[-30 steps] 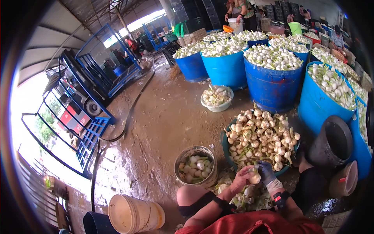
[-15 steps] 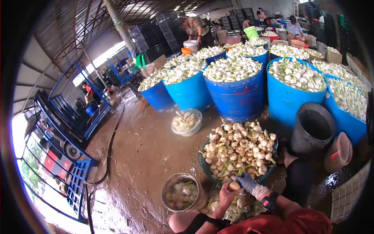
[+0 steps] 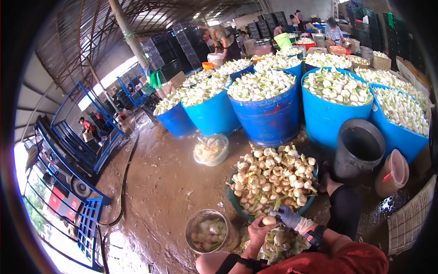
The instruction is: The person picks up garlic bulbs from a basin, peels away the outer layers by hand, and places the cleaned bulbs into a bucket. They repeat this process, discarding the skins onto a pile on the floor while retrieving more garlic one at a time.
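Head-worn fisheye view, forward and down

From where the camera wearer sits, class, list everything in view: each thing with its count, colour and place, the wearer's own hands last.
Big plastic barrels: several, blue, heaped with white bulbs, across the back.
Round teal basin: one, piled with untrimmed bulbs, centre.
Metal bucket: one, grey, holding trimmed bulbs, lower centre.
Empty bin: one, dark grey, right.
White bowl: one, full of trimmings, mid-floor.
Blue metal cart: one, left.
Other people: several, far back.
Left hand: bare, grip on a pale bulb.
Right hand: blue glove, touching the same bulb.
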